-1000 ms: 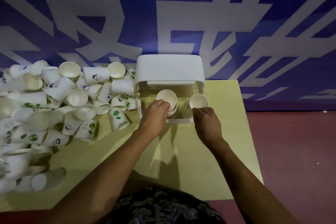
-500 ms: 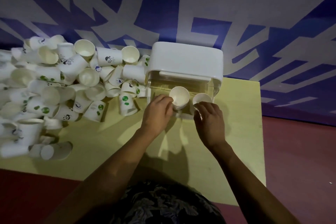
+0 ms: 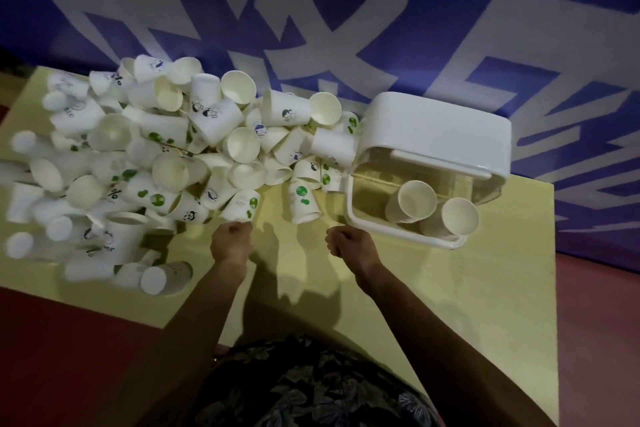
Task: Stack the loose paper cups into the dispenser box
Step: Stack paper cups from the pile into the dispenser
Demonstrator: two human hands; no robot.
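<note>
A big heap of loose white paper cups [image 3: 166, 163], some printed with green dots or cartoons, covers the left half of the yellow table [image 3: 467, 288]. The dispenser box [image 3: 436, 128], with a white lid and clear body, stands at the right. Two cup stacks [image 3: 417, 201] [image 3: 460, 217] lie inside it, mouths facing me. My left hand [image 3: 231, 243] is at the heap's near edge, fingertips pinched on the rim of a green-dotted cup [image 3: 242, 206]. My right hand [image 3: 349, 243] hovers curled and empty just left of the box's front corner. Another green-dotted cup [image 3: 303, 199] lies between the hands.
A blue wall with large white lettering [image 3: 311, 28] runs behind the table. A few cups [image 3: 156, 276] lie close to the table's near left edge. Dark red floor [image 3: 69, 357] shows below and to the right.
Both hands have left the cup stacks in the box and moved left and back. The left hand has reached the heap's edge; my view has swung left, showing more of the heap.
</note>
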